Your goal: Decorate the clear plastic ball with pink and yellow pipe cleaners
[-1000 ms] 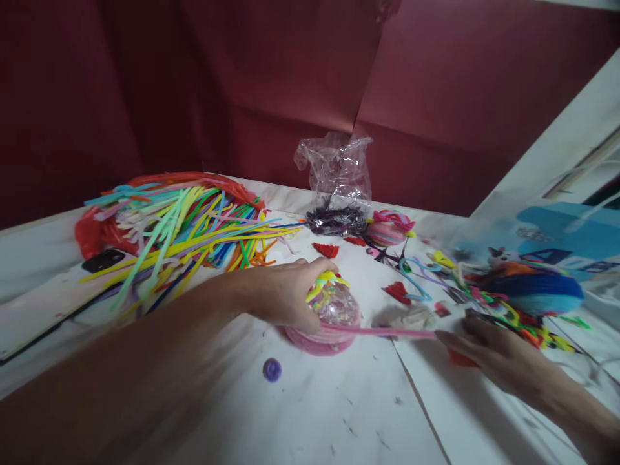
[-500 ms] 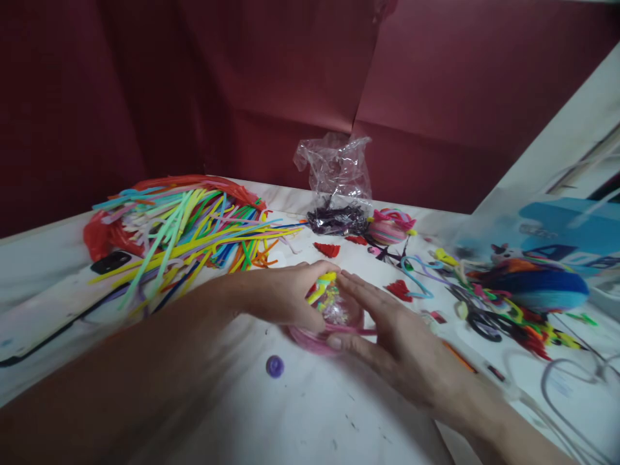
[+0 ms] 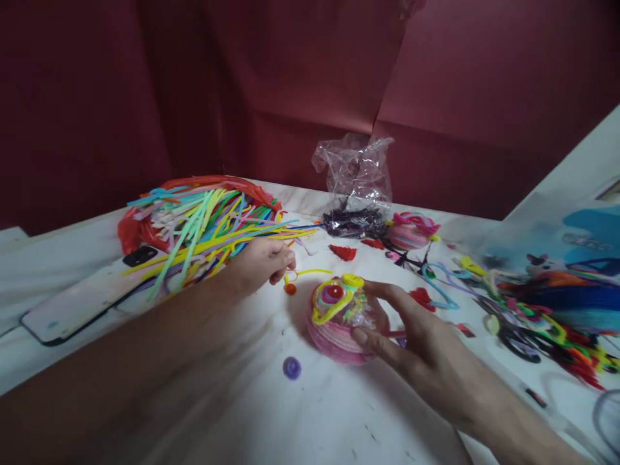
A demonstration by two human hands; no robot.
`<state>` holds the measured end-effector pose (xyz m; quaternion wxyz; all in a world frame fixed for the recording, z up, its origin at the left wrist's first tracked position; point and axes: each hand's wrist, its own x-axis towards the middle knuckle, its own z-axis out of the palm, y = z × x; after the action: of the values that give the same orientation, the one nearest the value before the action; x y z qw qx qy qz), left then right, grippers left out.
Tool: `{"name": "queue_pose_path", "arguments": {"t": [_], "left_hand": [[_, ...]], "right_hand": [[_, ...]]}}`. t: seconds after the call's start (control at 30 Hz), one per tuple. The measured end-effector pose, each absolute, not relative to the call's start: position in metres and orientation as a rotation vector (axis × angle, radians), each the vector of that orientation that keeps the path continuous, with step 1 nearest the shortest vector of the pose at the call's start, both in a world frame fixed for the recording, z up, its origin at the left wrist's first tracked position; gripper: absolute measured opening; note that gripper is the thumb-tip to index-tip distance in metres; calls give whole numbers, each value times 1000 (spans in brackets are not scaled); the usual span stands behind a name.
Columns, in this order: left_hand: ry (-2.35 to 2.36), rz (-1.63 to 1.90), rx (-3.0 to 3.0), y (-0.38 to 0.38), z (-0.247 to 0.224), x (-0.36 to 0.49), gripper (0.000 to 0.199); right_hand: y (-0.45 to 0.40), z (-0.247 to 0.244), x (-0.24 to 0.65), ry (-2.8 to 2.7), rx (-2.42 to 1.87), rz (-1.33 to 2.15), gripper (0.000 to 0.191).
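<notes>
My right hand (image 3: pixel 407 336) grips the right side of a rounded clear plastic ball (image 3: pixel 361 316). Pink pipe cleaner winds around its lower part, and a yellow-rimmed coil with a red centre sits on its upper left, beside a small yellow coil on top. Shiny bits show through the clear part. To the upper left, my left hand (image 3: pixel 271 261) is closed with fingers curled; what it pinches, if anything, is hidden. Just by its fingers lie a yellow pipe cleaner (image 3: pixel 314 271) and a small orange coil (image 3: pixel 290 289). A purple coil (image 3: pixel 292 368) rests nearer me.
Loose pipe cleaners (image 3: pixel 208 219) heap at the left by a phone (image 3: pixel 77 300). At the back stand a clear plastic bag (image 3: pixel 358 174) and another pink wrapped ball (image 3: pixel 411 230). Scissors (image 3: pixel 513 336) and a blue-orange bundle (image 3: pixel 566 300) lie right.
My left hand has left the ball and moved up and left to the table beyond it, now closed. The ball's coiled top shows; my right hand still holds it. The view has shifted left.
</notes>
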<state>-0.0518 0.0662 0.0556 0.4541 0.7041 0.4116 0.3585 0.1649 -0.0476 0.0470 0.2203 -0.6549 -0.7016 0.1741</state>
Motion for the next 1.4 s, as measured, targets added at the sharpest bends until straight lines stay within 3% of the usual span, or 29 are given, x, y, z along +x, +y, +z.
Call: {"name": "queue_pose_path", "arguments": {"t": [0.3,0.5,0.87,1.07,1.13,1.2,1.4], "left_hand": [[1071,1027,1818,49,51,-50,39],[983,953,1818,44,54,-48,9],[919,970,1905,45,48,-49,25],[1070,1009,1958,44,49,-49,23],[946,1011,2094,39,52,-48,35],[776,966,2288,34,58,-45,48],[567,477,2567,24,80,-33,31]], "right_hand": [[-46,46,162,-1952,-1722,399,56],[-48,42,166,-1966,-1688,371,52],[-48,39,169,-1940,-1674,365,54],[-49,37,170,-1921,-1681,407,56],[-48,37,169,-1913,-1700,420,57],[-48,38,168,-1912,-1701,429,57],[-48,39,169,-1922,-1659,436,50]]}}
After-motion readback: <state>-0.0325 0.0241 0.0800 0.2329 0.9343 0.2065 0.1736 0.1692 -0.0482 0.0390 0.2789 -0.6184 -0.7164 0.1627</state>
